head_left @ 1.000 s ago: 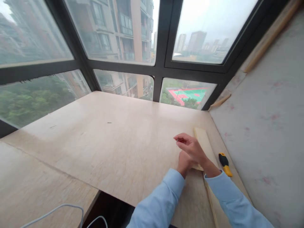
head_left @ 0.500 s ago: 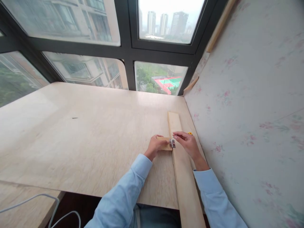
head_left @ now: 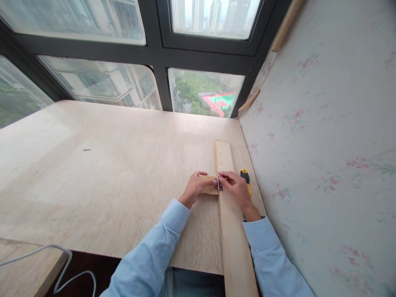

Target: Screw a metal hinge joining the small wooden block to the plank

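My left hand (head_left: 194, 187) is closed around a small wooden block (head_left: 209, 190), its thumb reaching to a metal hinge (head_left: 219, 185). The hinge lies across the joint between the block and a long wooden board (head_left: 236, 243), which the block's end meets side-on. My right hand (head_left: 237, 190) is over the board, thumb and forefinger pinched together at the hinge's upper part. Whatever those fingertips hold is too small to make out. Just right of that hand lies a tool with a black-and-yellow handle (head_left: 244, 176), partly hidden by the hand.
The pale marbled tabletop (head_left: 130, 173) reaches back to dark-framed windows (head_left: 198, 60). A small dark sliver (head_left: 87, 149) lies at left. A flowered wall (head_left: 315, 136) bounds the right side. At the lower left, a white cable (head_left: 69, 258) hangs past the table edge.
My right fingertips have come down closer against the hinge. More of the black-and-yellow tool shows beside my right hand. The whole view has shifted slightly; my left hand still grips the block.
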`<state>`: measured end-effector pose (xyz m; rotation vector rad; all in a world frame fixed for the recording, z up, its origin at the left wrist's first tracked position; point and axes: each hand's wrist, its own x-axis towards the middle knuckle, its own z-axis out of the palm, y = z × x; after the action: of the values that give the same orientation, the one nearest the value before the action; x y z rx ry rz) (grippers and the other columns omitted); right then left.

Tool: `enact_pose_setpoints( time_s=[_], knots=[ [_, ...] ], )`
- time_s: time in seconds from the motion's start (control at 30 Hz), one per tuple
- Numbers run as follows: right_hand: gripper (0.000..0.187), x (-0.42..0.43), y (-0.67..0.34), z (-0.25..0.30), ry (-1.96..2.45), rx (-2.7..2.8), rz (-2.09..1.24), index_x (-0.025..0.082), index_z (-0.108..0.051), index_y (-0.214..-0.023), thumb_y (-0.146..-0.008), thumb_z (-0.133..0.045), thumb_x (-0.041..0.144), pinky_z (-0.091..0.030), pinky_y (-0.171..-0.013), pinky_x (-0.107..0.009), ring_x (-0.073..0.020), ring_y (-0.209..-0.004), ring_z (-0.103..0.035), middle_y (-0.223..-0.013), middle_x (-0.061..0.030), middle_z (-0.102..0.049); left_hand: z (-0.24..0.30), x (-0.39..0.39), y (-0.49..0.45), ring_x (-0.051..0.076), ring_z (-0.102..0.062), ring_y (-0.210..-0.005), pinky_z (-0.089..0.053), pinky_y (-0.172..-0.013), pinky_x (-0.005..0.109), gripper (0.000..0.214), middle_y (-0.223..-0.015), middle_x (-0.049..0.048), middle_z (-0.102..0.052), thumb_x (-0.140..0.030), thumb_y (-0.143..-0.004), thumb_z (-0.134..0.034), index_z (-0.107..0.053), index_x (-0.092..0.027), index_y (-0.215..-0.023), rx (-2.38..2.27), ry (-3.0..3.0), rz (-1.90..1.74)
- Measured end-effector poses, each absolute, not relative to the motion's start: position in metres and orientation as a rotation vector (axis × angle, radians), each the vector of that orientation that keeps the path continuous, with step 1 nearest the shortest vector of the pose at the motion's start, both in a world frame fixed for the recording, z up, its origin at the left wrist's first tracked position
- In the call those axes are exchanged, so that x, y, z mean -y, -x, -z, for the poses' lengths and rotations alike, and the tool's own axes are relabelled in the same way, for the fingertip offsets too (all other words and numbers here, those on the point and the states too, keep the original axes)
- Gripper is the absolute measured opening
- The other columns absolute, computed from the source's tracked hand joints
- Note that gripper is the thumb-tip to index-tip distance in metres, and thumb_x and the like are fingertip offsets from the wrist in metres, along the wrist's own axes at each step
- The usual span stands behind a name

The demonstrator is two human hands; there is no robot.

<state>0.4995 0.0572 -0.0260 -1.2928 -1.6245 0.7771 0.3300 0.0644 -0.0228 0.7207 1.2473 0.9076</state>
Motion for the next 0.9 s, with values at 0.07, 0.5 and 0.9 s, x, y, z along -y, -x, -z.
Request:
enact_pose_setpoints(
  time_s=[0.07,0.5,0.9],
  knots=[
    [0.021,-0.0558,-0.4982,0.0258,1.292,1.644,-0.742,0.02,-0.074,-0.096,-0.087,-0.062,0.034,-0.057,-0.077,-0.034,-0.0211,-0.086,-0.07,-0.095,-0.0081,-0.075,0.0227,-0.0639,-0.3313,0.016,-0.063,-0.066,-0.046,-0.058,0.024,0.059,-0.083,0.0065,-0.066,-0.016,-0.054,-0.086,-0.054,-0.012,-0.104,-1.267,-0.723,-0.918],
    [0.022,-0.0538,-0.4997,0.0298,1.264,1.771,-0.655,0.024,-0.075,-0.1,-0.091,-0.06,0.036,-0.054,-0.085,-0.039,-0.0227,-0.092,-0.069,-0.099,-0.0071,-0.076,0.0213,-0.0614,-0.3344,0.015,-0.06,-0.063,-0.046,-0.059,0.025,0.055,-0.077,0.0039,-0.064,-0.009,-0.053,-0.083,-0.056,-0.013,-0.101,-1.29,-0.658,-0.978],
    [0.031,-0.0551,-0.5057,0.0311,1.164,1.977,-0.588,0.028,-0.074,-0.111,-0.095,-0.048,0.023,-0.052,-0.088,-0.04,-0.0218,-0.1,-0.065,-0.106,-0.0054,-0.074,0.023,-0.0611,-0.3363,0.013,-0.058,-0.061,-0.045,-0.057,0.022,0.052,-0.072,0.0006,-0.061,-0.009,-0.055,-0.082,-0.056,-0.013,-0.099,-1.263,-0.654,-1.014]
  ],
)
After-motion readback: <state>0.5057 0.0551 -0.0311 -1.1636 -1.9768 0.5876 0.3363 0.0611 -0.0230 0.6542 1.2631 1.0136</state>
